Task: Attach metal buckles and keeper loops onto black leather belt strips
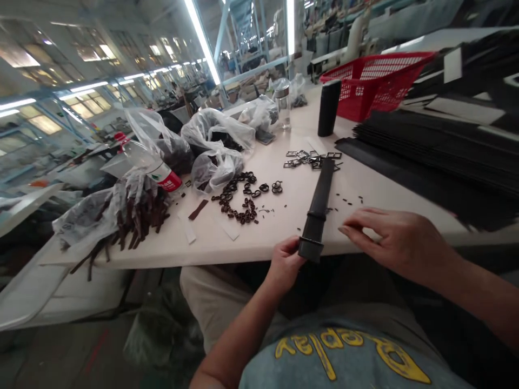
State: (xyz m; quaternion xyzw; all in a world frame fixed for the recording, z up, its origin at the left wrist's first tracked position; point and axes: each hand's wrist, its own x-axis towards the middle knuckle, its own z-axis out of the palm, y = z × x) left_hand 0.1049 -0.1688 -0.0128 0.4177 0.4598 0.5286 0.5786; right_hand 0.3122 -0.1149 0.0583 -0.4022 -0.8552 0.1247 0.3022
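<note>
A dark strap (322,194) lies over the table's front edge, with a narrow loop around it and a buckle-like frame near its close end. My left hand (286,265) grips that close end at its left side. To the right of the strap, my right hand (389,240) hovers by the table edge, thumb and fingertips pinched together; whatever is between them is too small to make out. Small dark bits (344,200) are scattered between the strap and my right hand. Metal buckles (302,158) lie in a heap at the strap's far end.
Dark rings (243,213) are piled left of the strap. Farther left are plastic bags (219,129), a bottle (156,170) and a bundle of brown strips (140,210). A black flask (328,108), a red basket (373,81) and stacked black sheets (438,156) stand at the right.
</note>
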